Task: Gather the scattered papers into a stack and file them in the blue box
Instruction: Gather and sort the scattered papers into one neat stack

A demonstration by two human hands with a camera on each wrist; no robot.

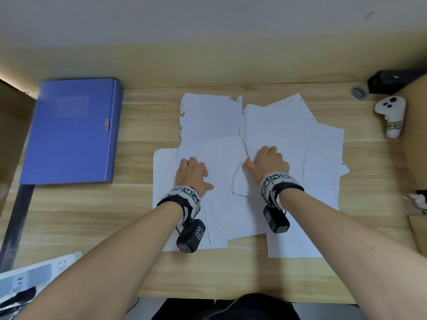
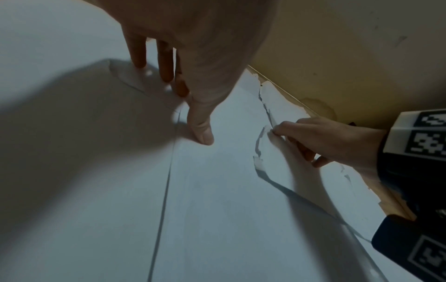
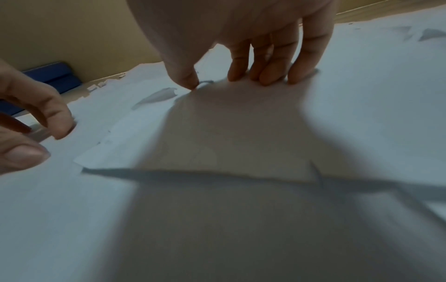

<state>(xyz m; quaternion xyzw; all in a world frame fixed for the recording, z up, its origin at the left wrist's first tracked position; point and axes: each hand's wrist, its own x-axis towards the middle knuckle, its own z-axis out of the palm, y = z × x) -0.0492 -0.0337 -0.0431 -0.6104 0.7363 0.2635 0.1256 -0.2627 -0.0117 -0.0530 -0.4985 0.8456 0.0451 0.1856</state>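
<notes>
Papers lie spread and overlapping mid-desk, no stack yet. Left hand rests flat on the near-left sheets, fingers straight, gripping nothing. Right hand presses fingertips on a sheet, its left edge lifting; no real grasp. Blue box sits closed at far left, untouched. Gathering, opening and filing all remain.

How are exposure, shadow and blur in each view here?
Head: evenly lit, sharp, edges bowed by the wide lens. Left wrist: dim, the left hand shadowing the papers. Right wrist: dim, soft, the right hand shadowing the sheets.
</notes>
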